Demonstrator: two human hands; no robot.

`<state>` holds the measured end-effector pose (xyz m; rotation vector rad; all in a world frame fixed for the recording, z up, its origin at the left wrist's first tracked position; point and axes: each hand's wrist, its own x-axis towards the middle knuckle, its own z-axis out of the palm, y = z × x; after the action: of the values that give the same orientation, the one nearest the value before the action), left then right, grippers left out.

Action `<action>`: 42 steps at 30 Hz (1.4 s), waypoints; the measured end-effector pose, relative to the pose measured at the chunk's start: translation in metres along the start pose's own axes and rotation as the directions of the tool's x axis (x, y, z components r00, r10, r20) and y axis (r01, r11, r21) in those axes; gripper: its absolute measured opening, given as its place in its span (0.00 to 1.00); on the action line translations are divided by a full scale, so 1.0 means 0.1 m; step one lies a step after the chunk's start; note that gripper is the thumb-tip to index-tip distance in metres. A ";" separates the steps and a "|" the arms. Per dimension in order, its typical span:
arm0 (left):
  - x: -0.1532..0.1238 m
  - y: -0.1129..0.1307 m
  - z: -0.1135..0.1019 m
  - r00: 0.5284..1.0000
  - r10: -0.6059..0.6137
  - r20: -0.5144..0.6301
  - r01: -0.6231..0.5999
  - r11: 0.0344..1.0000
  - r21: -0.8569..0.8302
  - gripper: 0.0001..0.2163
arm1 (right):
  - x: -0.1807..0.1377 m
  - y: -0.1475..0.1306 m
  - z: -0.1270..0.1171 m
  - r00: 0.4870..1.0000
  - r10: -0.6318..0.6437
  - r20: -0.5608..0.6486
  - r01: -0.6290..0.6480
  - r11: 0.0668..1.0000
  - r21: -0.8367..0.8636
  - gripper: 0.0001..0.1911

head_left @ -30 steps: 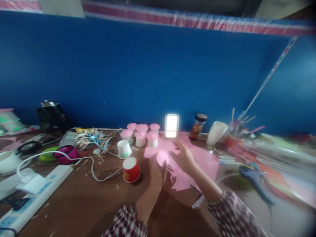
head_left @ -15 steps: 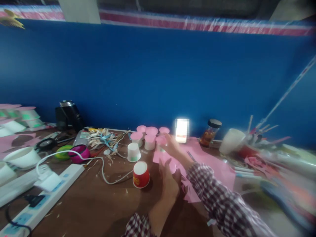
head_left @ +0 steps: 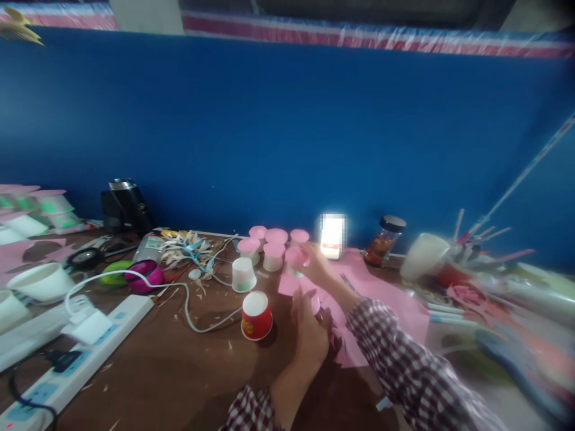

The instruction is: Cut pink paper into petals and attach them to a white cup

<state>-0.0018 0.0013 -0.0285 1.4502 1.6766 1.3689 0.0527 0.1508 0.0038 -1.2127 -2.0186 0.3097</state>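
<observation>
My right hand (head_left: pixel 318 267) reaches to the back row, its fingers closed at the edge of a pink paper disc (head_left: pixel 295 256) lying on a small upturned paper cup. Nearer to me, my left hand (head_left: pixel 311 329) has its fingers bent around another pink paper disc (head_left: pixel 315 301); the grip is partly hidden. Beneath both hands spreads a pink paper sheet (head_left: pixel 386 305) with cut edges. Left of my right hand stand several upturned cups topped with pink discs (head_left: pixel 274 251). A bare white paper cup (head_left: pixel 244 275) and a red paper cup (head_left: pixel 256 316) stand upside down in front of them.
A lit phone (head_left: pixel 332 236) leans on the blue wall (head_left: pixel 287 131), beside a dark-lidded jar (head_left: pixel 385 240). At left are a power strip (head_left: pixel 85 353), a white cable (head_left: pixel 191 317) and a black flask (head_left: pixel 131 206). Blurred clutter and sticks (head_left: pixel 485 236) fill the right.
My left hand has shifted slightly right, and its fingers have drawn closer together around the disc. My right hand stays at the disc-topped cup with little movement.
</observation>
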 end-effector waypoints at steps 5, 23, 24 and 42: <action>0.01 0.01 0.01 1.000 0.024 0.009 -0.025 0.996 0.091 0.19 | -0.03 -0.02 -0.02 0.999 -0.046 -0.021 0.046 0.999 0.001 0.22; -0.06 -0.02 0.02 0.966 0.256 -0.044 -0.247 0.957 0.153 0.18 | 0.60 0.18 -0.10 0.995 0.099 -0.011 -0.100 0.977 -0.191 0.21; -0.07 -0.02 0.02 0.964 0.261 -0.046 -0.252 0.956 0.148 0.19 | 0.65 0.15 -0.10 0.996 0.086 0.019 -0.080 0.976 -0.200 0.20; -0.05 -0.03 0.07 0.981 0.194 -0.023 -0.192 0.979 0.071 0.20 | 0.83 0.24 -0.04 0.986 0.095 0.136 -0.066 0.977 -0.203 0.18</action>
<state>0.0044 -0.0010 -0.0349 1.6769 1.6511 1.4536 0.0484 0.2320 0.0330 -1.4348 -2.1692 0.2463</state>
